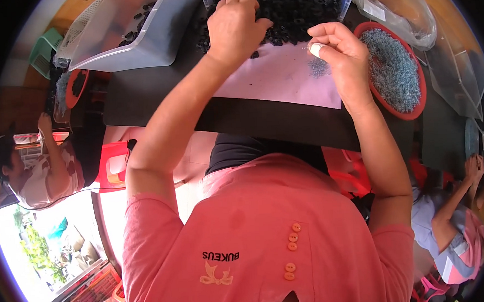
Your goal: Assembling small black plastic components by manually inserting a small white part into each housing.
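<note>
My left hand (234, 30) reaches into a heap of small black plastic pieces (292, 9), fingers bent down and thumb out to the side. Its fingertips are hidden, so what they hold cannot be made out. To the right, my right hand (340, 53) is closed in a pinch above a pale pink sheet (276, 75). A tiny silvery piece (305, 48) pokes out at its fingertips. The thumb has a white cover (316, 50) on its tip. Just below that hand, a small cluster of silvery-blue pieces (318, 67) lies on the sheet.
Right of my hand stands a red oval basin (420, 89) full of tiny silvery-blue pieces. Clear plastic bags (404, 16) lie beyond it. A translucent bin (133, 57) with black pieces sits at left on the dark table (140, 96). Other people (49, 172) work at both sides.
</note>
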{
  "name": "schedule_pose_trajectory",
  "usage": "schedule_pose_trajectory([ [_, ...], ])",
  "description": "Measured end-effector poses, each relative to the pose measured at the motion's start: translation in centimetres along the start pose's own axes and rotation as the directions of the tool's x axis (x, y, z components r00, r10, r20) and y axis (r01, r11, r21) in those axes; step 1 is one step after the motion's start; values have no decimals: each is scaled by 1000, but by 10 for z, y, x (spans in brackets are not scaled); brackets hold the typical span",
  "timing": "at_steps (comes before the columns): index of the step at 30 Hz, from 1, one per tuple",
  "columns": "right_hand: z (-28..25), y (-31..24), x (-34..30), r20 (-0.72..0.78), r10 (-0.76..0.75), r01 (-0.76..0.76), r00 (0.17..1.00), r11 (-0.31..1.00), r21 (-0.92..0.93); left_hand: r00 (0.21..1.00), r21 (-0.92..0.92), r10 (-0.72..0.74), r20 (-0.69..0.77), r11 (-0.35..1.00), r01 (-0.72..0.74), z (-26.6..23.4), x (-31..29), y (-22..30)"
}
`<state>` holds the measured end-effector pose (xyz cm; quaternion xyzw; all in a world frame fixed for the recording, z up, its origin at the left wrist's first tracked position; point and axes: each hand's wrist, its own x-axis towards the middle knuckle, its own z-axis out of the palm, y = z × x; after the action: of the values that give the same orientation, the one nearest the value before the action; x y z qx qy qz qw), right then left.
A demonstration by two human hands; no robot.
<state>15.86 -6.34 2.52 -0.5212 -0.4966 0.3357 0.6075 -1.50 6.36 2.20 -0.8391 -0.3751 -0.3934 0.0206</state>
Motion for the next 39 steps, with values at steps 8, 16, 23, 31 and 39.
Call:
schedule_pose_trajectory([
  [8, -1, 4, -1, -13, -42, 41, 999, 999, -35, 995, -20, 22, 99, 1000, -20, 11, 9, -25],
  [16, 3, -23, 0, 30, -105, 105, 994, 994, 9, 768, -764, -303, 565, 159, 625, -46, -32, 29],
  [23, 26, -41, -2, 192, -122, 147, 974, 981, -124, 717, -767, -293, 632, -105, 633, -50, -58, 36],
  [31, 41, -39, -6, 172, -154, 174, 973, 979, -109, 723, -776, -290, 628, -161, 610, -54, -69, 31],
  [39, 53, -28, -20, 102, -155, 156, 983, 988, -11, 715, -777, -314, 625, -339, 531, -54, -77, 32],
])
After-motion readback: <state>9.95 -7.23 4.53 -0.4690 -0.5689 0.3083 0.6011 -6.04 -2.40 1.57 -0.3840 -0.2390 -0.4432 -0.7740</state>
